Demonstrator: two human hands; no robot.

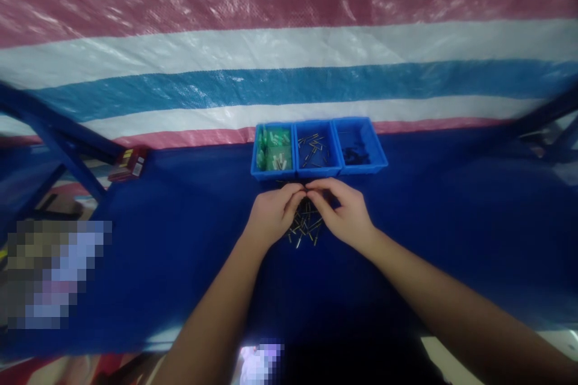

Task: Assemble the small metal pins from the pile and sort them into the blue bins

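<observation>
**Forearms reach in; hands meet over loose metal pins**

Nearest the camera, the left forearm enters from 7 o'clock and the right forearm from 4 o'clock; bearings are taken from where the hands meet. The left hand and right hand are together at the fingertips, thumb and forefinger of each drawn into a pinch. Whether a part is clamped there cannot be told.

At 6 o'clock, partly between the hands, is a heap of slender metal pins on the blue table. Their long axes cross and lie roughly flat; at the near edge, one pin points toward 7 o'clock, another toward 5.

Beyond the hands stand three blue bins, side by side. The left bin, at 11, contains green packets and whitish pieces; the middle bin, at 12, similar pins, variously angled; the right bin, at 2, dark pieces.

A red box sits at 9. A striped sheet spans 12.
</observation>
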